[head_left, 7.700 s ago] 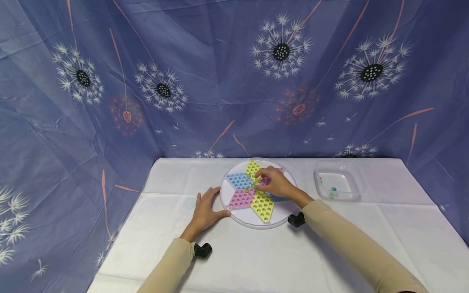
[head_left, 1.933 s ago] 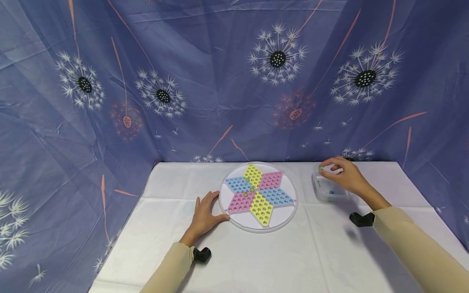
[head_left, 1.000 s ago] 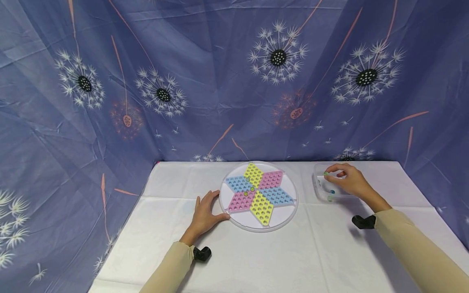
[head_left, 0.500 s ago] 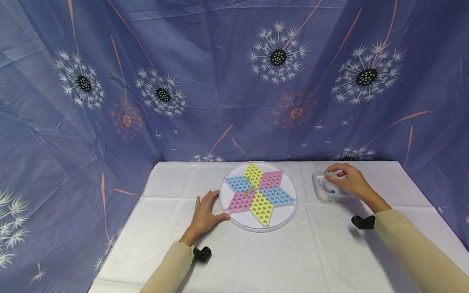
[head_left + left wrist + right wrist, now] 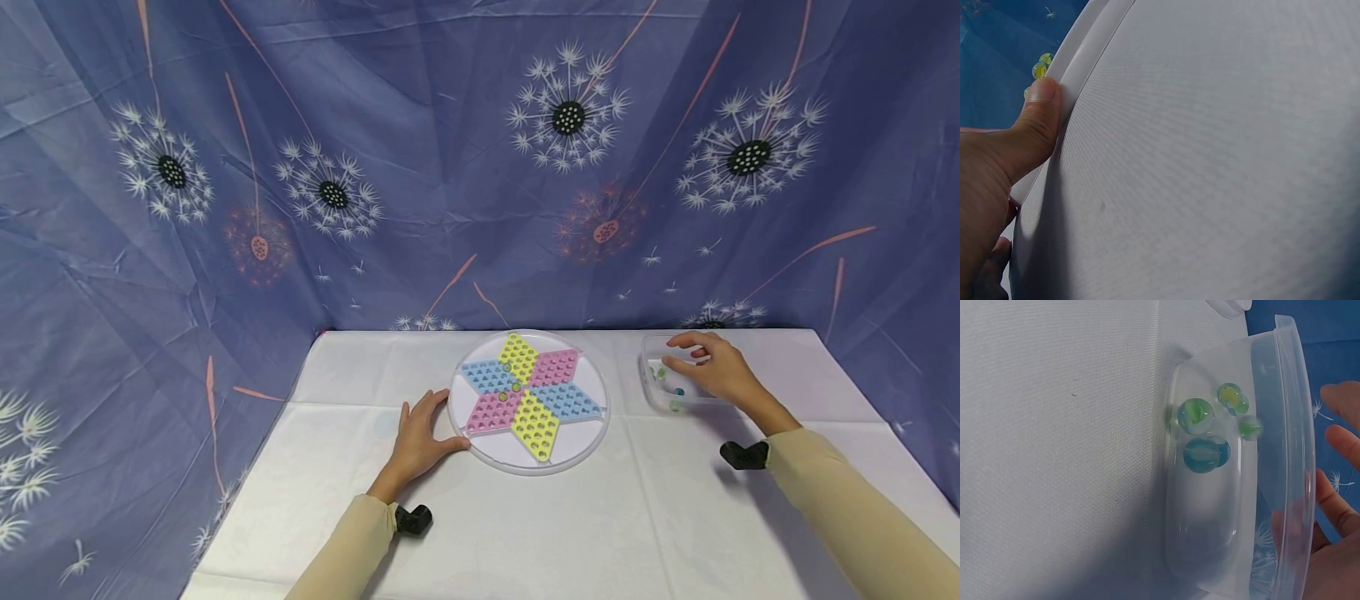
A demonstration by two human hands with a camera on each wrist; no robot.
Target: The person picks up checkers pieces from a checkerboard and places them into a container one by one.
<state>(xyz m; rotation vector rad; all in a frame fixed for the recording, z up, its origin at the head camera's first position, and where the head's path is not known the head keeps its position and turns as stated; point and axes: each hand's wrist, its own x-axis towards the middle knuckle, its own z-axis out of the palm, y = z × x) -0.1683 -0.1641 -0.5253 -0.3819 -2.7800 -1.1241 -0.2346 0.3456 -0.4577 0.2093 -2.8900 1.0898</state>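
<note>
A round white Chinese checkers board [image 5: 442, 402] with a pink, yellow and blue star lies mid-table. Three marbles sit in its holes, one being a yellow-green marble [image 5: 516, 387]. My left hand [image 5: 417, 437] rests at the board's left edge with thumb and fingers spread; in the left wrist view the thumb [image 5: 1038, 119] touches the rim. Over a clear plastic container [image 5: 648, 390] my right hand [image 5: 716, 367] has thumb and forefinger apart, nothing between them. Several marbles are inside, including a blue marble [image 5: 1202, 455], a green marble [image 5: 1196, 415] and a blurred green marble [image 5: 1249, 428].
A white cloth [image 5: 555, 533] covers the table. Behind it and to the left hangs a blue dandelion-print curtain [image 5: 450, 167], close to the far edges of board and container. Black wrist cameras [image 5: 742, 455] stick out under both wrists.
Earlier my right hand was at the board, then over the container pinching a green marble. Its fingers have now parted and that marble is down inside the container. My left hand stays put.
</note>
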